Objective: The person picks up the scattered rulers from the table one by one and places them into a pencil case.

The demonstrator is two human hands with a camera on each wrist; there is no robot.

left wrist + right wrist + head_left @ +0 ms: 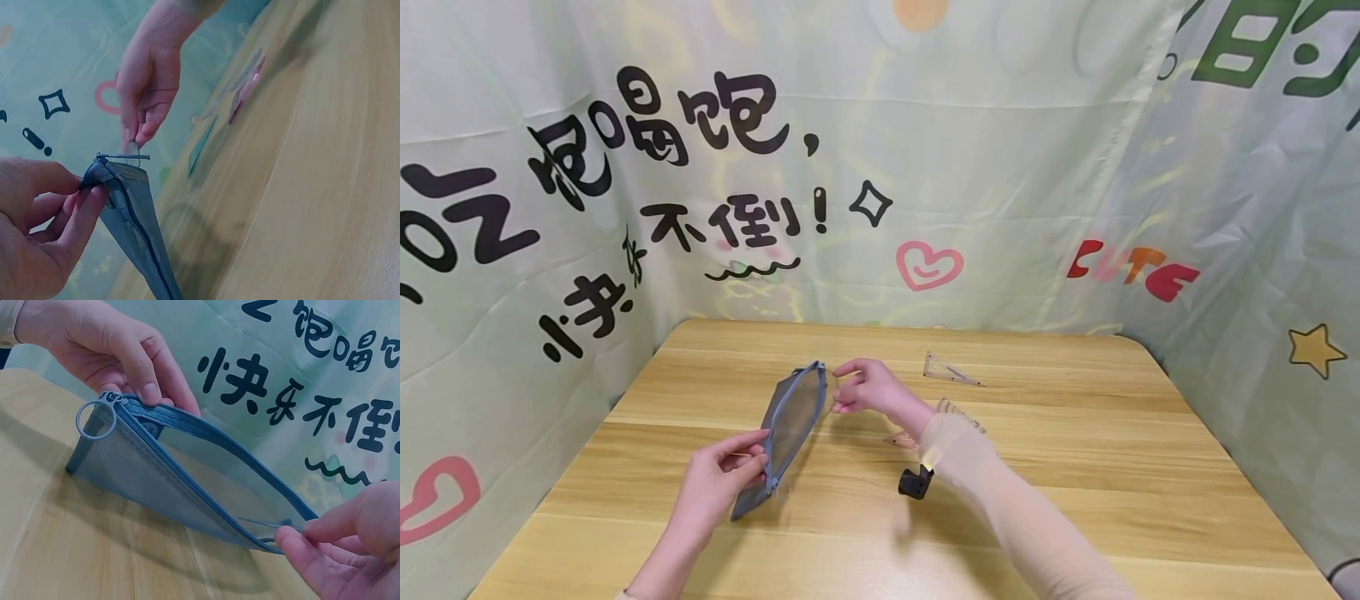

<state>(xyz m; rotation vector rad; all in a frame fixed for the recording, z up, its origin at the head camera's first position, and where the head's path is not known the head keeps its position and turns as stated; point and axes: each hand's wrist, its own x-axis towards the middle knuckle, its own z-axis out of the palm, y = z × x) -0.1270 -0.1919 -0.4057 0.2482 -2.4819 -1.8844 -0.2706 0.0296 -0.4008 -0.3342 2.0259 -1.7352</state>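
A blue-grey mesh zipper pouch (793,417) stands tilted above the table, its zipper undone and its mouth spread. My left hand (724,475) pinches the pouch's rim by the zipper's near end, where a ring pull (95,419) hangs. At the far end, my right hand (868,387) pinches a thin clear piece (265,522) between thumb and fingers. Part of that piece lies inside the pouch mouth. In the head view its edge looks curved; the right wrist view shows it nearly edge-on, so its exact kind is unclear.
A clear set square (951,370) lies on the wooden table (1075,467) beyond my right hand. By the right forearm are a clear scaled piece (961,412) and a pinkish piece (901,440), both partly hidden. Printed cloth (1000,183) hangs around the table. A black camera (915,482) is under the right wrist.
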